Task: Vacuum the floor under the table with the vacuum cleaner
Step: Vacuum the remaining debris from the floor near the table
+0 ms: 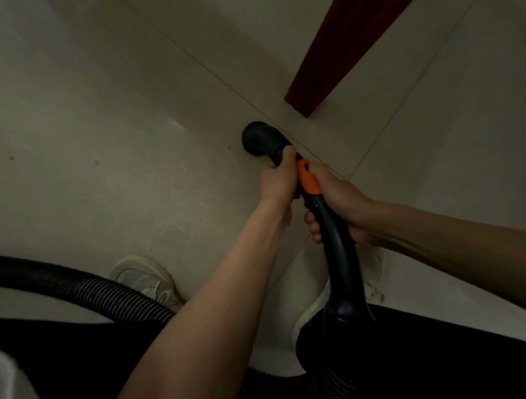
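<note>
A black vacuum nozzle (258, 139) with a round head rests on the pale tiled floor (119, 129), just left of a dark red table leg (337, 50). My left hand (277, 181) grips the black tube right behind the nozzle. My right hand (336, 196) holds the curved black handle (338, 250) just below its orange piece (308, 180). From the handle's lower end the ribbed black hose (89, 289) curves across the bottom and off to the left.
My two white shoes, the left shoe (148, 278) and the right shoe (374, 273), stand on the floor below my arms. Dark trousers fill the bottom edge. A tile joint runs diagonally past the nozzle. Open floor lies to the left.
</note>
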